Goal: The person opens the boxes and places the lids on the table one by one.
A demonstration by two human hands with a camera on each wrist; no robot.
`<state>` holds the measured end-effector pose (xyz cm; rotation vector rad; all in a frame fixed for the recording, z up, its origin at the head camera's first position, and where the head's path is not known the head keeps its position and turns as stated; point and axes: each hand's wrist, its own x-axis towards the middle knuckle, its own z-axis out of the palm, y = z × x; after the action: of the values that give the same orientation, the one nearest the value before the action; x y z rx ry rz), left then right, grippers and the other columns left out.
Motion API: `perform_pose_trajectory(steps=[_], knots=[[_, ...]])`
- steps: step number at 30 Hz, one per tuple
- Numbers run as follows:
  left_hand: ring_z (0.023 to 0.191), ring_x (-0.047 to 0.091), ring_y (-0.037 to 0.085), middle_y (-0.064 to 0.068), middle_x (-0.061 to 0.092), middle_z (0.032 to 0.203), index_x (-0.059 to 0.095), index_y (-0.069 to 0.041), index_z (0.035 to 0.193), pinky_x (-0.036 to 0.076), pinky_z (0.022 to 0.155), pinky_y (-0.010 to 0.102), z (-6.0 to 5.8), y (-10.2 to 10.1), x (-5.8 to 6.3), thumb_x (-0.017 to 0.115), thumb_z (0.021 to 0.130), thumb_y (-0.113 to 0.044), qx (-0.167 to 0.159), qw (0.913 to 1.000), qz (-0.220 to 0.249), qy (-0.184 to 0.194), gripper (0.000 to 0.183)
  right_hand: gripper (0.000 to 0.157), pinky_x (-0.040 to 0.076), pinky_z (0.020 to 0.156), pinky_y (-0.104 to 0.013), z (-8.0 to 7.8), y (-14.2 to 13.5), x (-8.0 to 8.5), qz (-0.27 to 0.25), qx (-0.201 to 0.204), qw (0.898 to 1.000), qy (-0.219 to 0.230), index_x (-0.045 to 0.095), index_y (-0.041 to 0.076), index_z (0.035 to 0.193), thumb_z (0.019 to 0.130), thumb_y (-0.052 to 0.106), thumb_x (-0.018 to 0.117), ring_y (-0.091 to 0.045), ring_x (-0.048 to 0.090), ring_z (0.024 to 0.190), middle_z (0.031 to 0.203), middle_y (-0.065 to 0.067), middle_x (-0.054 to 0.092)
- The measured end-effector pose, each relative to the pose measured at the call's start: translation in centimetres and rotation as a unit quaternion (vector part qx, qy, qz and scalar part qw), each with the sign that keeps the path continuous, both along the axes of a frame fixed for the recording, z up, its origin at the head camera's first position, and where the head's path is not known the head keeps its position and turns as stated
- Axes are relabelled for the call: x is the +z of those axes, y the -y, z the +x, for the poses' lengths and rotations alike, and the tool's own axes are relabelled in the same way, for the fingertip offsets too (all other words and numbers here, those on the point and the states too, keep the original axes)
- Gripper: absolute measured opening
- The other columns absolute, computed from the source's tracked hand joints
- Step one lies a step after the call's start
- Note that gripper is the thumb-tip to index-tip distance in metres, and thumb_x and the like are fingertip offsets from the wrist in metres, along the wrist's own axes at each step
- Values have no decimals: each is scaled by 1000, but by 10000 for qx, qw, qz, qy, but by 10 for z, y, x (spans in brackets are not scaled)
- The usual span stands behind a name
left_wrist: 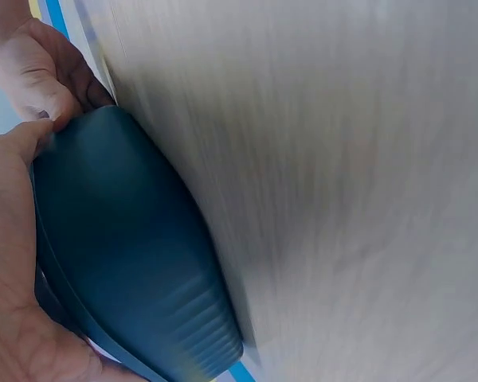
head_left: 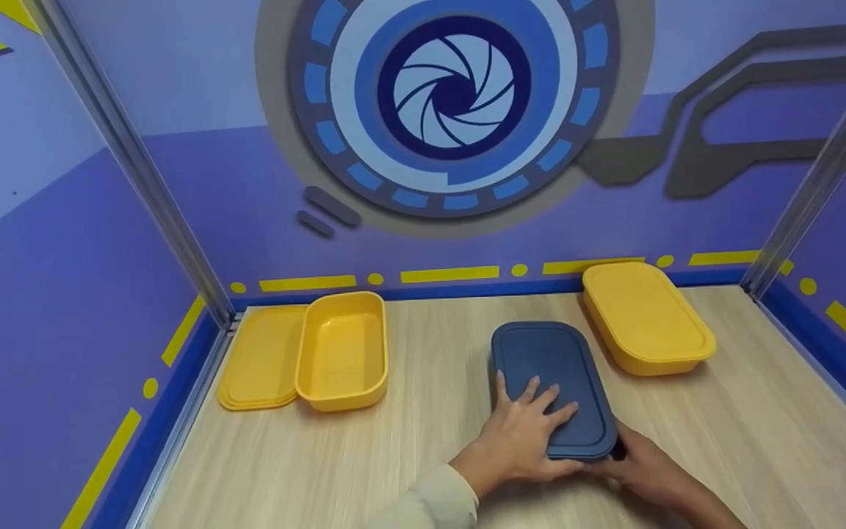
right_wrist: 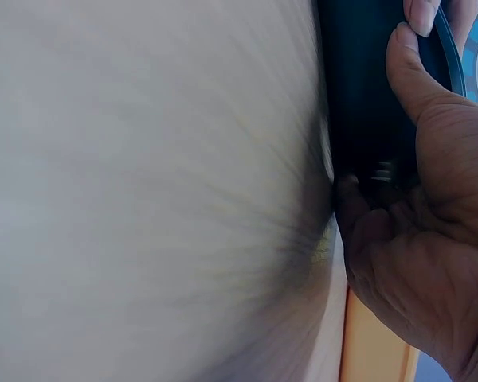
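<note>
A dark blue lunch box (head_left: pixel 549 356) with its lid on stands on the table, in front of me and a little to the right. My left hand (head_left: pixel 526 437) rests on the lid with fingers spread, its thumb at the near edge. At the near right corner, my right hand (head_left: pixel 643 466) grips the box by its side wall. In the left wrist view the box's ribbed wall (left_wrist: pixel 135 247) shows beneath the left hand. The right wrist view has the right thumb (right_wrist: pixel 418 79) along the near wall, with the other fingers curled low against the box, partly in shadow.
An open yellow lunch box (head_left: pixel 342 402) stands at the left, beside a yellow lid (head_left: pixel 261 360) lying flat. Behind the blue box to the right is a lidded yellow lunch box (head_left: pixel 647 316). Printed panels (head_left: pixel 195 184) wall the wooden table (head_left: pixel 438 367) at the back and sides.
</note>
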<state>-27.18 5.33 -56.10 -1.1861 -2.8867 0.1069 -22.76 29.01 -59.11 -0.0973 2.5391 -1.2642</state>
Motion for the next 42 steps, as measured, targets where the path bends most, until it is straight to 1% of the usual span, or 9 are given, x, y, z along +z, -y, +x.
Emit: perform_pose_trajectory(steps=[6, 13, 15, 18, 20, 22, 26, 31, 42], knots=[[165, 31, 27, -10, 35, 175, 25, -52, 166, 26, 122, 80, 0, -2, -2, 26, 89, -98, 100, 9999, 34, 120, 90, 117, 32, 127, -65, -1, 0, -1, 82, -50, 9999, 59, 20, 7, 171, 87, 54, 85, -43, 36, 160, 174, -23, 32], [165, 32, 28, -10, 34, 176, 22, -52, 167, 26, 122, 80, 2, -4, -4, 21, 87, -99, 117, 9999, -15, 16, 92, 114, 34, 126, -64, 0, -1, -1, 35, -54, 10000, 49, 20, 7, 171, 89, 54, 83, -42, 37, 160, 174, -23, 32], [164, 33, 28, -9, 36, 175, 25, -51, 167, 28, 121, 80, 3, -4, -5, 21, 88, -98, 93, 9999, -7, -103, 92, 114, 37, 127, -56, 0, -2, -1, 108, 1, 9999, -7, 19, 7, 172, 90, 55, 82, -40, 36, 161, 175, -21, 31], [164, 35, 28, -9, 38, 174, 27, -49, 167, 31, 120, 79, 5, -4, -6, 21, 90, -96, 71, 9996, -33, -287, 90, 113, 41, 123, -36, 0, -2, -2, 205, 57, 9997, -101, 18, 9, 172, 91, 57, 80, -38, 36, 161, 176, -18, 31], [163, 35, 29, -8, 38, 174, 27, -48, 167, 31, 120, 79, 6, -4, -6, 20, 91, -95, 62, 9993, -58, -377, 89, 112, 40, 122, -33, 0, -1, -2, 239, 67, 9996, -131, 18, 11, 172, 91, 59, 79, -36, 35, 162, 176, -16, 31], [164, 33, 30, -7, 36, 175, 25, -48, 168, 29, 121, 78, 7, -5, -6, 18, 92, -94, 62, 9993, -125, -358, 89, 112, 40, 125, -40, 0, -1, -2, 178, 31, 9998, -90, 17, 11, 172, 91, 58, 79, -37, 34, 162, 176, -17, 30], [166, 29, 32, -5, 32, 177, 22, -46, 169, 26, 124, 77, 8, -7, -7, 14, 94, -93, 4, 9994, -221, -251, 89, 114, 32, 128, -63, 2, -1, -3, 61, -47, 9999, 70, 16, 10, 172, 90, 57, 81, -41, 33, 162, 176, -20, 28], [166, 29, 33, -4, 31, 177, 22, -45, 169, 26, 125, 76, 9, -7, -8, 12, 95, -91, -33, 9996, -186, -210, 88, 115, 34, 127, -63, 3, -2, -3, 32, -60, 10000, 56, 19, 9, 172, 89, 55, 83, -40, 37, 160, 175, -21, 31], [165, 30, 35, -4, 34, 176, 28, -44, 168, 23, 126, 77, 8, -3, -9, 16, 96, -90, 19, 9995, 314, 44, 86, 113, 33, 127, -63, 1, -1, -1, -98, -34, 9999, 121, 21, 9, 171, 89, 54, 83, -40, 35, 161, 175, -20, 31]])
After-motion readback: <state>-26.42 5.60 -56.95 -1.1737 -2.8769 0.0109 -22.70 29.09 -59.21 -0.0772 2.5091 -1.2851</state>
